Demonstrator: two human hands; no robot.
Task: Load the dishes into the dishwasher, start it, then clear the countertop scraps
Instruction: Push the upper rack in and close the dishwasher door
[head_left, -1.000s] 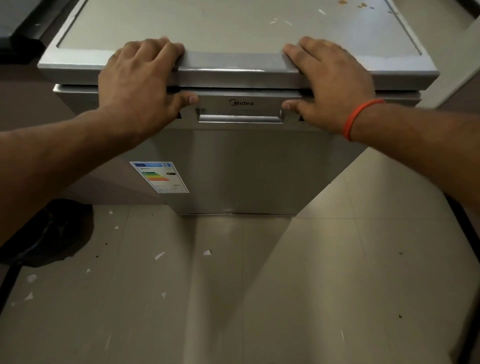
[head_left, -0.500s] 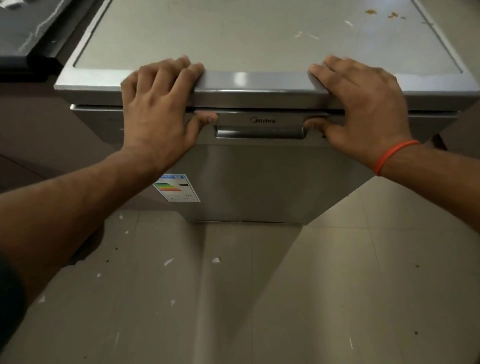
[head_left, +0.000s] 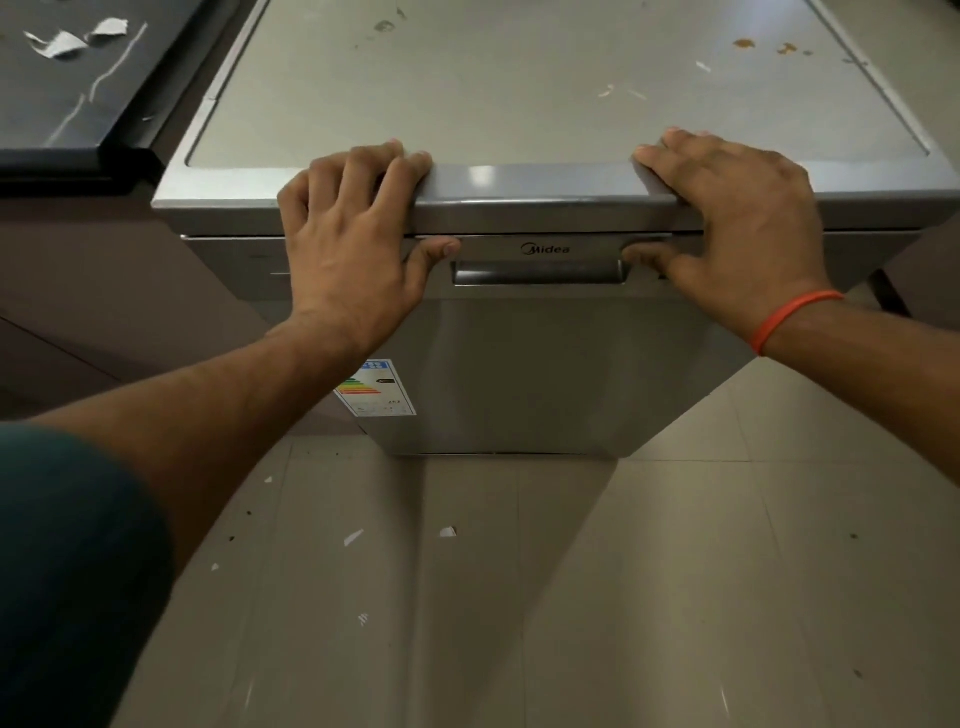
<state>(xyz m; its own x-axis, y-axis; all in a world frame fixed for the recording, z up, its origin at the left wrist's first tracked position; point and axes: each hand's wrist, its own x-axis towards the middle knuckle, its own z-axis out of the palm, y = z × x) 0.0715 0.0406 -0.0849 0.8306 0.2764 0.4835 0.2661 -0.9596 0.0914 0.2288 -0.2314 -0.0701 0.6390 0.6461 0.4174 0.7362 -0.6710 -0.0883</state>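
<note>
A silver Midea dishwasher (head_left: 519, 364) stands in front of me with its door closed and its handle recess (head_left: 537, 273) free. My left hand (head_left: 353, 234) grips the front lip of its top (head_left: 524, 202), fingers curled over the edge and thumb against the door's upper strip. My right hand (head_left: 727, 218), with an orange band at the wrist, holds the same lip further right in the same way. Orange crumbs (head_left: 744, 43) and small white bits (head_left: 605, 92) lie on the flat grey top. No dishes are in view.
A dark countertop (head_left: 52, 130) adjoins the dishwasher at the left and carries torn white paper scraps (head_left: 62, 44). The tiled floor (head_left: 571, 597) in front is strewn with small white flecks (head_left: 448, 531). An energy label (head_left: 376, 387) sits on the door's lower left.
Both hands keep the same hold on the top's front lip. The dishwasher and hands sit lower in the view now, so more of the top and the left counter shows.
</note>
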